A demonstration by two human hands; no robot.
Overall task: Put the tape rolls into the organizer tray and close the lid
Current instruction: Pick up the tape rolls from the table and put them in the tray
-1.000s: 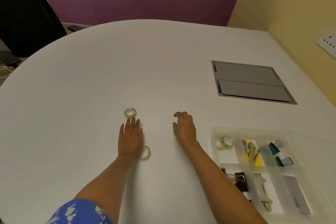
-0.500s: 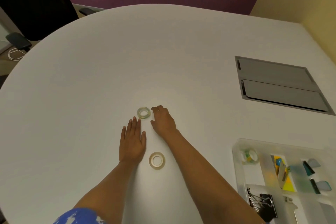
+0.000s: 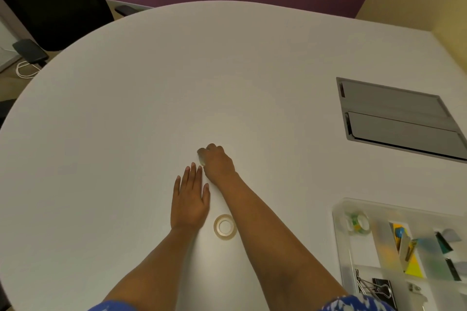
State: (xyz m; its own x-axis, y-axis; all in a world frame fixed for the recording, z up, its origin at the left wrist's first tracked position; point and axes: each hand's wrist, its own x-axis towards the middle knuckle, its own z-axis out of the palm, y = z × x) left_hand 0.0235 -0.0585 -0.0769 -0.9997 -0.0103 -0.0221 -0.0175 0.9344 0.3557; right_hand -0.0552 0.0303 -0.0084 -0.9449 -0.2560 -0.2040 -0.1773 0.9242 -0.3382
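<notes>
My right hand (image 3: 217, 163) is curled over a small greenish tape roll (image 3: 201, 159) on the white table, fingers closed around it; only the roll's edge shows. Just below and to the left, my left hand (image 3: 189, 199) rests flat on the table, fingers together, holding nothing. A clear tape roll (image 3: 225, 227) lies flat between my two forearms. At the lower right stands the translucent organizer tray (image 3: 337, 212), and a patterned tape roll (image 3: 357, 221) sits in its top-left compartment. No lid can be made out for certain.
The tray also holds binder clips (image 3: 374, 285), sticky notes and other small stationery. A grey cable hatch (image 3: 399, 118) is set into the table at the right. A black chair (image 3: 50, 0) stands beyond the far left edge.
My right hand moved left from near the tray to the far tape roll and closed over it. The left hand stayed flat. The camera view shifted left.
</notes>
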